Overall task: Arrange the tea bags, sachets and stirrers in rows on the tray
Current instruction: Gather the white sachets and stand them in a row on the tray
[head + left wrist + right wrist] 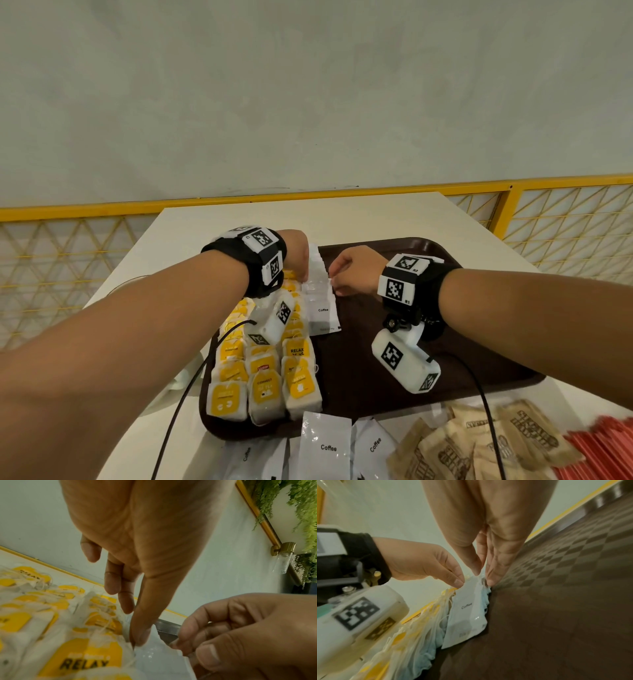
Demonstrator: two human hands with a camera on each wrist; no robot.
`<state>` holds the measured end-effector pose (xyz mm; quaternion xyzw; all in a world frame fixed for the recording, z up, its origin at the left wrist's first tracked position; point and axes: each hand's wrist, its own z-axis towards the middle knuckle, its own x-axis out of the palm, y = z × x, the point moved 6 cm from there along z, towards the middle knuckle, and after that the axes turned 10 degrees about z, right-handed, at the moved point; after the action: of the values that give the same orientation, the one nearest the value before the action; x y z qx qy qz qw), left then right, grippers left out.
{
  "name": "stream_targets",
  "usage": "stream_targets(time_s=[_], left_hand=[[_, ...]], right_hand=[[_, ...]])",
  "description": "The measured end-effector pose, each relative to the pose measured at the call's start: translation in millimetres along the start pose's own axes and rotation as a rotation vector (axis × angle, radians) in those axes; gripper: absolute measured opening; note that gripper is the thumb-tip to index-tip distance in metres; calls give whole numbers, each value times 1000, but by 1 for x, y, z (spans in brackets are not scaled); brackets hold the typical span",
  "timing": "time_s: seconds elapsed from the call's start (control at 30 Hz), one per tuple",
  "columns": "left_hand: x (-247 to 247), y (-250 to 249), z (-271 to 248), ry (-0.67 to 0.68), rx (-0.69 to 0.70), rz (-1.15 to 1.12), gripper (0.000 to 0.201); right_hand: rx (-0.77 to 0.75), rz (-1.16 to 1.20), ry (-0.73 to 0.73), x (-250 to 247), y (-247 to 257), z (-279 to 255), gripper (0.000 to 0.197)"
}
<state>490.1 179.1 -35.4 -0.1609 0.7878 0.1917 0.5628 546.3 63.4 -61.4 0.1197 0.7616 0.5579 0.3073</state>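
A dark brown tray [445, 342] lies on the white table. Yellow-tagged tea bags [263, 373] fill its left side in rows. Beside them runs a row of overlapping white coffee sachets, the nearest one [322, 310] marked "Coffee". My left hand [303, 274] pinches that sachet's upper left corner, thumb tip down on it [140, 637]. My right hand [335, 286] pinches its upper right edge between thumb and fingers [491, 577]. In the right wrist view the sachet [465, 615] lies flat over the others on the tray [556, 601], next to the tea bags [412, 642].
Off the tray's front edge lie loose coffee sachets [327, 445], brown paper sachets [479, 445] and red stirrers [603, 448]. The tray's right half is bare. A yellow-framed lattice rail [565, 219] runs behind the table. Camera cables hang from both wrists.
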Motion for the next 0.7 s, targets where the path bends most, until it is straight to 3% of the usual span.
stream_targets(time_s=[0.57,0.7], left_hand=[[0,7,1,-12,-1,-44,37],[1,7,4,-8,2,-44,36]], right_hand=[[0,63,76,-4,-7,-5,21],[27,-85,158,2,-10,-10,49]])
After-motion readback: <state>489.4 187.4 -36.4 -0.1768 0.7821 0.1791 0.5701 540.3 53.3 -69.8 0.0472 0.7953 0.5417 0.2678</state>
